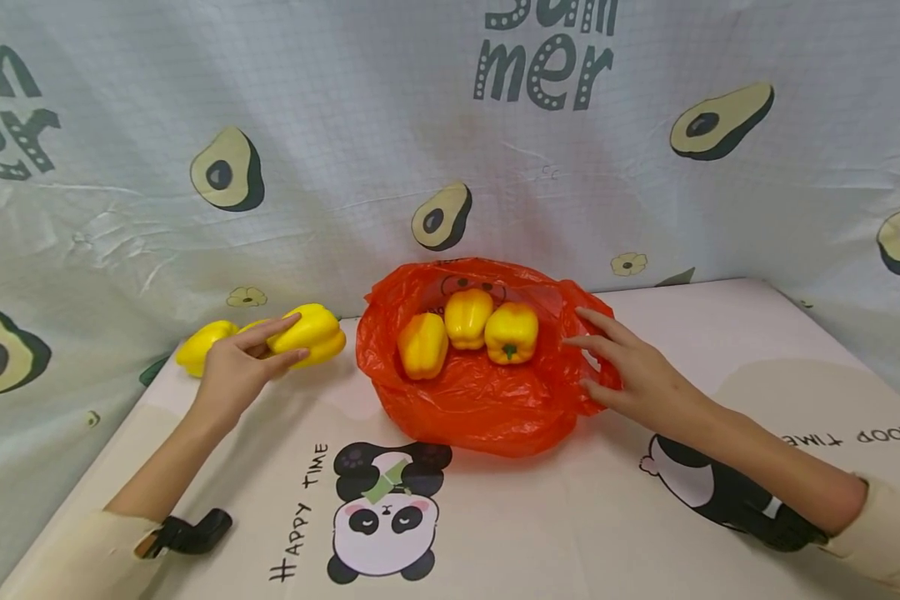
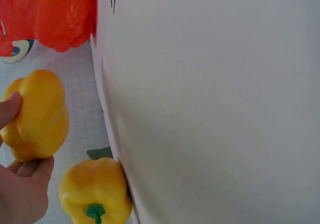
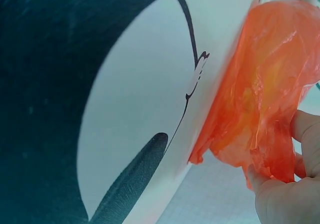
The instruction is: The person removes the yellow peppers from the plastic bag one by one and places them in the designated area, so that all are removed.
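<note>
My left hand (image 1: 236,367) holds a yellow bell pepper (image 1: 311,335) above the table's left side, thumb and fingers on opposite sides of it. In the left wrist view the same bell pepper (image 2: 40,116) shows its lobed side. My right hand (image 1: 641,371) grips the right rim of an opened red plastic bag (image 1: 480,417). In the right wrist view, thumb and fingers lie about the edge of the bag (image 3: 265,98). Inside the bag sit three yellow bell peppers (image 1: 423,346), (image 1: 468,318), (image 1: 512,332), partly surrounded by crumpled plastic.
Another yellow bell pepper (image 1: 204,348) lies at the table's back left, with more yellow partly hidden behind my left hand. A printed cloth (image 1: 645,517) with pandas covers the table. Behind it hangs a curtain (image 1: 330,125) printed with avocados. A black strap (image 1: 195,532) is at my left cuff.
</note>
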Tool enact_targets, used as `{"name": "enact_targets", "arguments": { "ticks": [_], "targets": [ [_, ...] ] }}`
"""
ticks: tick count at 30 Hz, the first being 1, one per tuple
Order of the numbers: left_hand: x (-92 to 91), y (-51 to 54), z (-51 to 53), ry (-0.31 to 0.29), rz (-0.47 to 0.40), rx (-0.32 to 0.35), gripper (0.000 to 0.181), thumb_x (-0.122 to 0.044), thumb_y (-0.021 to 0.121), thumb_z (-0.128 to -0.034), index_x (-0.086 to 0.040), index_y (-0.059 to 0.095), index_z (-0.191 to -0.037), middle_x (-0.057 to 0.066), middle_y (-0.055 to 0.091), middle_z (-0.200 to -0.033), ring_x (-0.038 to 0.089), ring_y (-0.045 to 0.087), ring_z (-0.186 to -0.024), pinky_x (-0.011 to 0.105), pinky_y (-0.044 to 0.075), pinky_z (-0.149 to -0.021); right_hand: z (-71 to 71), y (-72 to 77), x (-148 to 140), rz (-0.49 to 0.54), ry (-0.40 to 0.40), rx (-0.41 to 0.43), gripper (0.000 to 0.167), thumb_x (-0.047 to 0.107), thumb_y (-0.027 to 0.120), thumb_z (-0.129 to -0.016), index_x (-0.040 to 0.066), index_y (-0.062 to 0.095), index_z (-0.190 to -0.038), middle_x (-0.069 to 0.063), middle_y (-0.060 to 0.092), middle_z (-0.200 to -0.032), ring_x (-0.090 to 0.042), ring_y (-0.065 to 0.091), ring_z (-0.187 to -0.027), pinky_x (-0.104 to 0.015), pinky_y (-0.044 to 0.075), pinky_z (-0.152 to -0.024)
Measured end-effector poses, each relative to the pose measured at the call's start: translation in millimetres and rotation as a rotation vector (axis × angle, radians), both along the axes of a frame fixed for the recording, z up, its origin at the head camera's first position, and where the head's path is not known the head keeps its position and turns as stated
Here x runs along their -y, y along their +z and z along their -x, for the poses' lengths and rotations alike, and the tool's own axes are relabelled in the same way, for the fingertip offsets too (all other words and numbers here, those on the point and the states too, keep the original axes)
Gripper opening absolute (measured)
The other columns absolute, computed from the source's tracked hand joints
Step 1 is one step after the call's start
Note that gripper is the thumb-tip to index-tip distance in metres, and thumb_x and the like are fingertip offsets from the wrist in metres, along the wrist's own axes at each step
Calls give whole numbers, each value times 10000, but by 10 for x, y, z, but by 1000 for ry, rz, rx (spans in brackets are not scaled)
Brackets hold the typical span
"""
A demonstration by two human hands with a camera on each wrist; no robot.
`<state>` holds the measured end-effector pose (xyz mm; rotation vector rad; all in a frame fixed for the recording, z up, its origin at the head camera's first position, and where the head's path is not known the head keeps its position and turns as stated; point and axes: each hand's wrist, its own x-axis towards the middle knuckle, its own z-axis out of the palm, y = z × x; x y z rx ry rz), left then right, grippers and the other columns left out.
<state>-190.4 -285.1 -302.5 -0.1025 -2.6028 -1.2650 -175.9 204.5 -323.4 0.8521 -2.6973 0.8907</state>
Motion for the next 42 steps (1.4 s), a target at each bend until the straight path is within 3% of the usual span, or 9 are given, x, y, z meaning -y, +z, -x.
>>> {"name": "enact_targets", "arguments": {
  "ticks": [3,5,10,13,17,18,26,33,42],
  "targets": [
    [-1,-2,33,3,27,4,608,-324,814,-874,-115,612,-1408,189,595,-1409,-9,588,-963,64,510,-762,-2,-7,-9,-3,-2,3,490,-10,728,-886,74,611,-1354,-163,307,-1622,-448,388,-1418,-470,580,-886],
    [0,0,53,7,56,-10,610,-344,824,-862,-115,627,-1392,202,613,-1381,-27,570,-916,65,505,-723,-6,-9,-14,-3,-3,7,497,-8,732,-884,78,609,-1358,-158,306,-1623,-446,390,-1418,-467,581,-886],
    [10,1,111,20,157,-70,573,-338,846,-840,-109,675,-1337,197,669,-1290,84,563,-824,118,444,-573,-17,2,-20,-4,-3,16,510,-2,735,-885,86,602,-1370,-154,298,-1629,-441,391,-1418,-459,585,-881],
    [25,-4,157,41,209,-81,563,-358,837,-846,-117,681,-1331,202,741,-1078,164,506,-766,194,362,-513,-19,11,-19,-5,-6,10,504,-3,734,-886,88,605,-1365,-152,298,-1628,-439,397,-1413,-463,588,-873],
    [49,-8,207,72,230,-75,552,-375,820,-862,-128,681,-1335,179,708,-853,199,463,-730,230,335,-499,-22,5,-13,-6,-9,12,504,-8,734,-883,82,608,-1363,-155,299,-1628,-441,400,-1411,-465,586,-876],
    [51,-6,215,76,229,-73,548,-371,819,-864,-129,681,-1336,174,703,-849,207,472,-732,223,351,-503,-23,2,-11,-7,-8,15,506,-10,734,-882,80,607,-1364,-157,299,-1628,-441,401,-1411,-462,586,-876],
    [18,-1,247,45,179,-57,529,-315,807,-888,-94,666,-1347,211,675,-1274,249,525,-911,112,436,-616,3,-17,10,-5,2,-6,512,-27,730,-870,71,608,-1358,-156,305,-1624,-443,416,-1400,-452,594,-862],
    [-19,-36,294,-17,243,-34,509,-248,840,-859,-64,690,-1310,195,722,-1066,243,470,-810,224,346,-580,7,-21,18,-3,8,2,515,-23,730,-873,75,605,-1363,-153,300,-1627,-444,403,-1410,-454,588,-873],
    [0,-50,288,6,284,-20,515,-221,841,-856,-52,681,-1315,228,701,-1147,257,479,-835,249,343,-618,1,-19,25,-4,11,4,506,-24,717,-879,74,610,-1364,-155,297,-1628,-446,391,-1420,-444,586,-881]
  ]
}}
